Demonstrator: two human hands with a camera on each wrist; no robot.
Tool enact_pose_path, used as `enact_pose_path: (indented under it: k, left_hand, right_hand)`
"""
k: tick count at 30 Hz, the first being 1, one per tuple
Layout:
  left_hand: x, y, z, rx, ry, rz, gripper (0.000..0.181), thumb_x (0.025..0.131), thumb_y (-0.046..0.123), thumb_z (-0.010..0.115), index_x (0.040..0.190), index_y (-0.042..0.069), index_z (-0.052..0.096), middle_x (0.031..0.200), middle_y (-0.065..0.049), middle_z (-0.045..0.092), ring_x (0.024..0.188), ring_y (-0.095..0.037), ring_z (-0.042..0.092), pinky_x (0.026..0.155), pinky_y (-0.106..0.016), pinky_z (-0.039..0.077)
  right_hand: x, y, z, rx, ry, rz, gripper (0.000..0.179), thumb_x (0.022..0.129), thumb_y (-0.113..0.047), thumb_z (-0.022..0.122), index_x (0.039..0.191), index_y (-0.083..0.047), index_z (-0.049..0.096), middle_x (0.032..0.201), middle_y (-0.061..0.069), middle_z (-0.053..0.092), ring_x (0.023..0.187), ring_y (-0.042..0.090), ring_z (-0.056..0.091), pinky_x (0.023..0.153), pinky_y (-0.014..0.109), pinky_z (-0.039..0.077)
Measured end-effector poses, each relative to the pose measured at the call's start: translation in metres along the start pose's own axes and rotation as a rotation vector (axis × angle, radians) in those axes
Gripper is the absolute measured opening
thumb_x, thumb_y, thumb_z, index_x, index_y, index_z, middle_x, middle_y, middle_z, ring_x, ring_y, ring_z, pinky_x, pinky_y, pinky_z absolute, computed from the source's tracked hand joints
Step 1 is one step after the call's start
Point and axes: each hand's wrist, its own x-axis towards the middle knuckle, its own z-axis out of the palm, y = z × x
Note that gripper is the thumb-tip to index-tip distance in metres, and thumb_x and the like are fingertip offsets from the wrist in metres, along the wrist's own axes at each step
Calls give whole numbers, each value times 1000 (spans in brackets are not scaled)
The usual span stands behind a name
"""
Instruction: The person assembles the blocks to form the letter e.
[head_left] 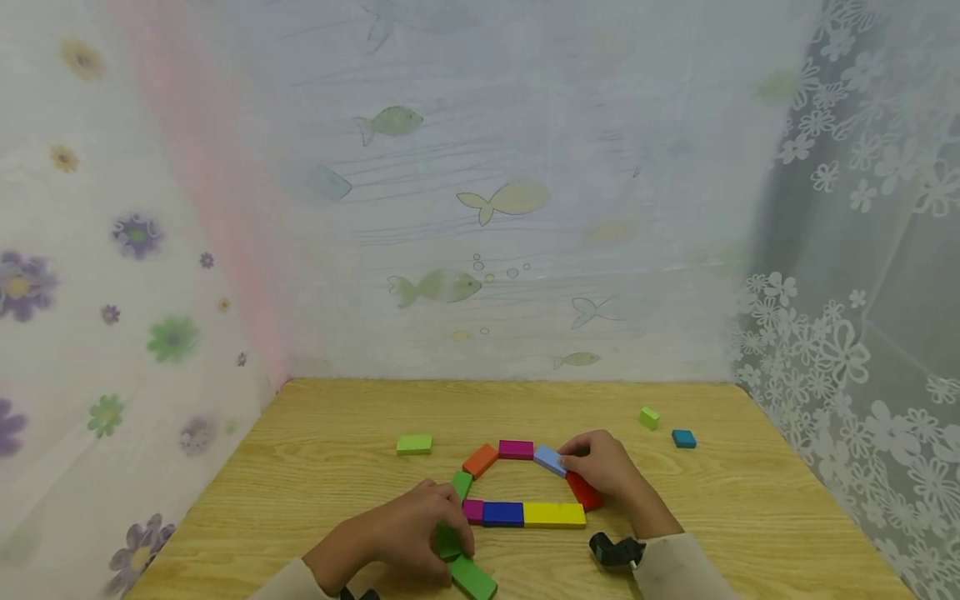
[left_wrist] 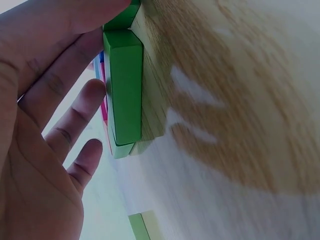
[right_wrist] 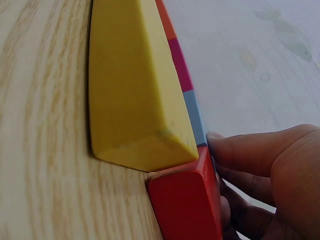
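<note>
Colored blocks form a closed ring on the wooden table, with a tail at the lower left. My left hand (head_left: 416,529) grips the middle green block (head_left: 448,543) between thumb and fingers. Another green block (head_left: 472,577) lies at its near end, and a third green block (head_left: 461,483) at its far end. In the left wrist view, the other fingers (left_wrist: 82,107) are spread loosely. My right hand (head_left: 603,467) pinches the end of the light blue block (head_left: 550,460), its curled fingers beside the red block (right_wrist: 185,205). That red block meets the yellow block (right_wrist: 130,90) at a corner.
The ring also holds an orange block (head_left: 480,461), a magenta block (head_left: 516,450), a small magenta block (head_left: 473,512) and a dark blue block (head_left: 503,514). Apart lie a lime block (head_left: 414,445), a small lime block (head_left: 649,417) and a teal block (head_left: 684,438).
</note>
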Motion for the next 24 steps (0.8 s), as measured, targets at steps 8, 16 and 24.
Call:
enact_pose_path:
  k: [8, 16, 24]
  left_hand:
    - [1, -2, 1, 5, 12, 35, 32, 77, 35, 92, 105, 41, 77, 103, 25, 65, 98, 2, 47, 81, -23, 36]
    - [1, -14, -10, -68, 175, -5, 14, 93, 34, 79, 106, 28, 78, 105, 18, 72, 101, -9, 62, 90, -33, 50]
    - [-3, -35, -29, -2, 396, -226, 21, 93, 18, 79, 114, 18, 75, 113, 3, 71, 99, -17, 64, 83, -36, 55]
  right_hand:
    - [1, 2, 0, -2, 1, -1, 11, 94, -16, 76, 103, -12, 80, 102, 3, 72, 89, 19, 63, 80, 37, 60]
    - [1, 3, 1, -1, 0, 4, 11, 94, -17, 76, 104, -12, 80, 102, 3, 72, 89, 19, 63, 80, 37, 60]
    - [0, 2, 1, 13, 0, 5, 10, 94, -16, 76, 102, -12, 80, 101, 3, 72, 88, 19, 63, 79, 37, 60]
